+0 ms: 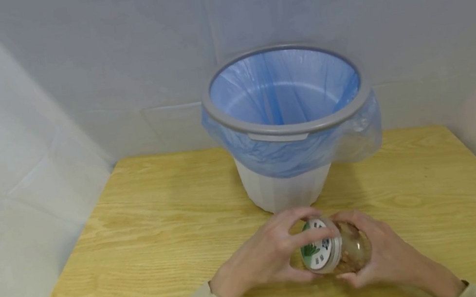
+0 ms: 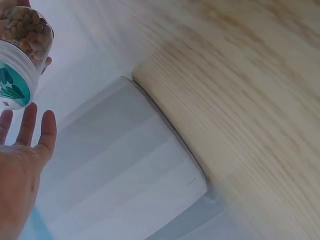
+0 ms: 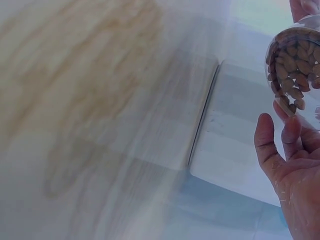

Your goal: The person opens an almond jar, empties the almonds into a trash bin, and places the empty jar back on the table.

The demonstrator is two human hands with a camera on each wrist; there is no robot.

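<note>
Low over the wooden table [image 1: 151, 237], both hands hold a clear jar of almonds [image 1: 355, 252] on its side. The left hand [image 1: 285, 253] curls its fingers and thumb round the white lid [image 1: 320, 253], which has a green label. The right hand [image 1: 377, 252] grips the jar's body from the right. In the left wrist view the jar [image 2: 25, 27] and its lid [image 2: 15, 75] show at the top left, above the left hand [image 2: 20, 165]. From the right wrist camera the almonds show through the jar [image 3: 295, 65], which sits above the right hand [image 3: 295, 165].
Just behind the hands stands a white waste bin [image 1: 284, 189] with a grey rim and a blue bag liner [image 1: 282, 89], its mouth open. Its white wall [image 2: 125, 165] [image 3: 235, 130] fills both wrist views. White walls close in the table at the back and on both sides.
</note>
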